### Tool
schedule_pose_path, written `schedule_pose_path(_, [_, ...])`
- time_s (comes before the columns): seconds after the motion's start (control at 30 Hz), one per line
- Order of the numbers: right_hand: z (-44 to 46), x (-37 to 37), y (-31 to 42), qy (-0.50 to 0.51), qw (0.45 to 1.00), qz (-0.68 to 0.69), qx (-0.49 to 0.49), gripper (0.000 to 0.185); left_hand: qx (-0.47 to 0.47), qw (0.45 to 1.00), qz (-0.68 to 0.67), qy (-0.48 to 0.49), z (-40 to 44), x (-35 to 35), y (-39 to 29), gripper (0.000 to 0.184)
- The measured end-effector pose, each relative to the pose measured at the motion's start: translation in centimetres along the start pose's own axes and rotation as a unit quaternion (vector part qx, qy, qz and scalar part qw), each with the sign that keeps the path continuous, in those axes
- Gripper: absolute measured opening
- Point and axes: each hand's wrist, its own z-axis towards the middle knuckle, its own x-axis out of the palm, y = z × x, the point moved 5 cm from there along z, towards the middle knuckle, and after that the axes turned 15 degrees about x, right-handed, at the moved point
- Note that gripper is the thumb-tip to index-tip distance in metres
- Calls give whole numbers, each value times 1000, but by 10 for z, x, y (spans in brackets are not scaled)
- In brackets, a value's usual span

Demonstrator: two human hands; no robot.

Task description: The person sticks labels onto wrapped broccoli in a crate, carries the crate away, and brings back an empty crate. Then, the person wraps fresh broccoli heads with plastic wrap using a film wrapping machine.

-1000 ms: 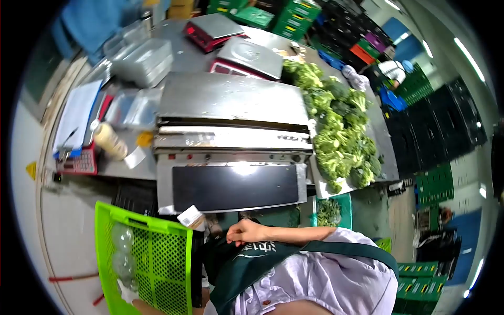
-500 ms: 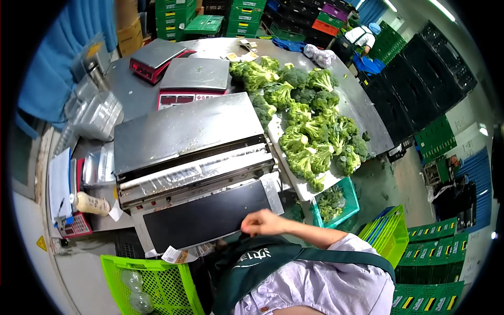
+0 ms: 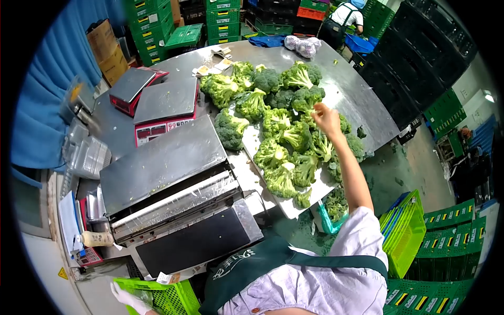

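Note:
My right hand [image 3: 327,119] is bare and reaches over the pile of broccoli [image 3: 283,123] at its right side. Its fingers are loosely bent and apart, with nothing visible in them; whether they touch a floret is unclear. A white glove covers my left hand [image 3: 127,299], low at the left beside the lime-green basket [image 3: 181,298]. Its fingers lie stretched out at the basket's rim, near something clear and shiny inside. Broccoli heads lie heaped, several with pale cut stems showing, partly on a white board [image 3: 291,210].
A film-wrapping machine [image 3: 163,163] stands before me, with two scales [image 3: 165,100] [image 3: 131,86] behind it. Clear trays [image 3: 90,156] and a bottle [image 3: 97,239] are at the left. A teal crate [image 3: 329,224] sits under the board; a co-worker [image 3: 342,21] bends far back.
My right hand has swung from the wrapping machine's black plate up and right to the broccoli. My left hand has come into view by the basket. The camera has shifted.

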Motion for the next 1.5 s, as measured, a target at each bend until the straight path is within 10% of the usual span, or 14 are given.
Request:
schedule_pose_path(0.23, [106,22,-34,22,994,-74,79,52,85,987,-93,97,-8,74,-134,31])
schedule_pose_path(0.47, [116,49,40,24,998,-58,-8,49,72,982,-97,145,-40,107,-185,32])
schedule_pose_path(0.73, [135,173,98,6,916,-317,-246,100,165,972,-17,169,-67,101,-210,26])
schedule_pose_path(0.83, [136,176,103,27,918,-322,-229,83,151,977,-8,153,-71,81,-203,26])
schedule_pose_path(1.1, [136,111,112,-14,968,-47,-245,80,74,988,-23,133,-86,68,-182,24])
schedule_pose_path(1.23, [130,90,100,124,964,229,-44,81,83,981,-68,159,-87,89,-192,24])
schedule_pose_path(1.4, [57,108,116,512,660,540,103,52,162,953,-106,233,-94,134,-243,17])
schedule_pose_path(1.5, [12,112,133,559,609,541,155,67,207,922,-130,301,-107,163,-286,22])
